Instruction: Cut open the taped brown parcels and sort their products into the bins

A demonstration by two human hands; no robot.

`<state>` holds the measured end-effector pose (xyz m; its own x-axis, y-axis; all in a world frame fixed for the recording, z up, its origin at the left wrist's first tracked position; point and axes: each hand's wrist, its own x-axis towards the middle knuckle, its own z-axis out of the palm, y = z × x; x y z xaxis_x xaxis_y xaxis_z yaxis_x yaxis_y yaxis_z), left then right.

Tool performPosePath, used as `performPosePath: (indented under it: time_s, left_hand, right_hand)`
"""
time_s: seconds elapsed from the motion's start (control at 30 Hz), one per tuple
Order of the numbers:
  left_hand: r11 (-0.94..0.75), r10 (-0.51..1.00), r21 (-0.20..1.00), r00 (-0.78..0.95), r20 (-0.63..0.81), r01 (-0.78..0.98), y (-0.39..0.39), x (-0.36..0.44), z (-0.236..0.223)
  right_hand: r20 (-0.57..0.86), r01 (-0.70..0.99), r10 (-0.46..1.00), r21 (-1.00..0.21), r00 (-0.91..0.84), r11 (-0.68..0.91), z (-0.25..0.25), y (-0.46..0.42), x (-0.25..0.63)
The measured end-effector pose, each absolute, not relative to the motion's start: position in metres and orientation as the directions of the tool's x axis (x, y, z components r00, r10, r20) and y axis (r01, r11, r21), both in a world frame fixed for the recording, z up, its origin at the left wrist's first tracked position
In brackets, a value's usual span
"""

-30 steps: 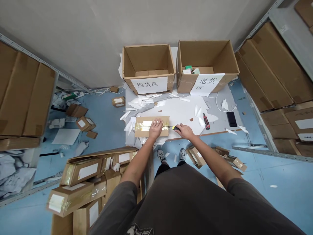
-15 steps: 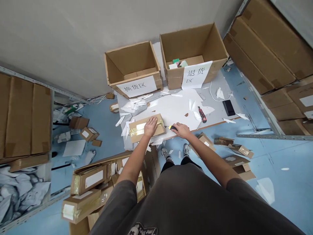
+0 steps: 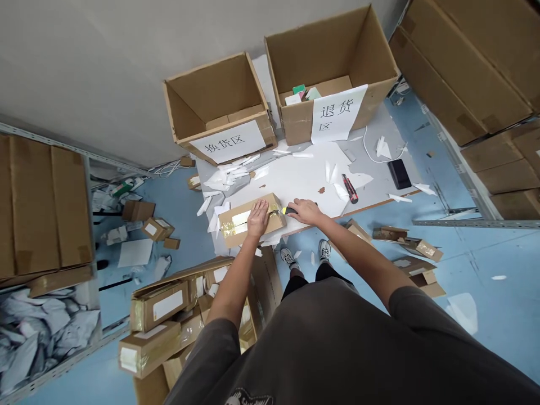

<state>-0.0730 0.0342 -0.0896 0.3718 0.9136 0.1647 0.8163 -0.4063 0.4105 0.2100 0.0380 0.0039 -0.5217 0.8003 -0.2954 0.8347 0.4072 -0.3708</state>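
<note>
A taped cardboard box (image 3: 228, 221) with a white label lies on the near edge of the table. My left hand (image 3: 258, 217) rests flat on its top, fingers stretched out. Just right of the box, my right hand (image 3: 304, 211) is wrapped around the black and yellow handle of a utility knife (image 3: 290, 210). Its blade reaches over the taped right end of the box, close to my left fingers. A second utility knife, red and black (image 3: 350, 189), lies on the table further right.
Two open cartons with paper signs, one at the left (image 3: 219, 107) and one at the right (image 3: 291, 121), stand at the back. Torn white paper (image 3: 225, 177) litters the table (image 3: 291, 171). A black phone (image 3: 399, 174) lies at the right. Boxes fill a large carton below left.
The utility knife in my right hand has moved left, its blade now over the box's right end. My left hand stays on the box. The whole view has shifted slightly.
</note>
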Motion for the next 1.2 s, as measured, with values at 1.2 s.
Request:
performPosePath:
  time_s: [1.2]
  left_hand:
    - [-0.384,0.923,0.464,0.345,0.17,0.798,0.029,-0.065,-0.091]
  right_hand:
    - [-0.295,0.81,0.754,-0.225,-0.587,0.542,-0.001,0.052,0.215]
